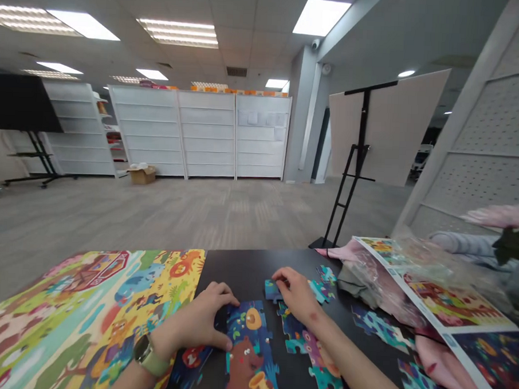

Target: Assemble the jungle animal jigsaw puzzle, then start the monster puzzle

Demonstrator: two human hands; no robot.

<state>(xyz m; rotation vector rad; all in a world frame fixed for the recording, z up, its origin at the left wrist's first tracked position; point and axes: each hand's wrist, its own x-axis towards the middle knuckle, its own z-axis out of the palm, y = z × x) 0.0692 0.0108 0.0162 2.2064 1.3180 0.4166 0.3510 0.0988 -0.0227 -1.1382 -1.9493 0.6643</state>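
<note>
Jigsaw pieces point(246, 354) showing a brown bear form a joined patch at bottom centre, on a black tabletop point(248, 265). The left hand point(196, 321), with a smartwatch point(149, 355) on its wrist, lies spread at the patch's edge, apparently steadying it. Apart from it, the right hand point(296, 293) covers a blue piece point(272, 289); whether it grips the piece cannot be told. Loose pieces point(380, 329) sit lower right, near a printed picture sheet point(452, 300) and a clear plastic bag point(428, 265); a large illustrated mat point(87, 301) spreads lower left. White shelving point(202, 132) stands far off, upper centre.
</note>
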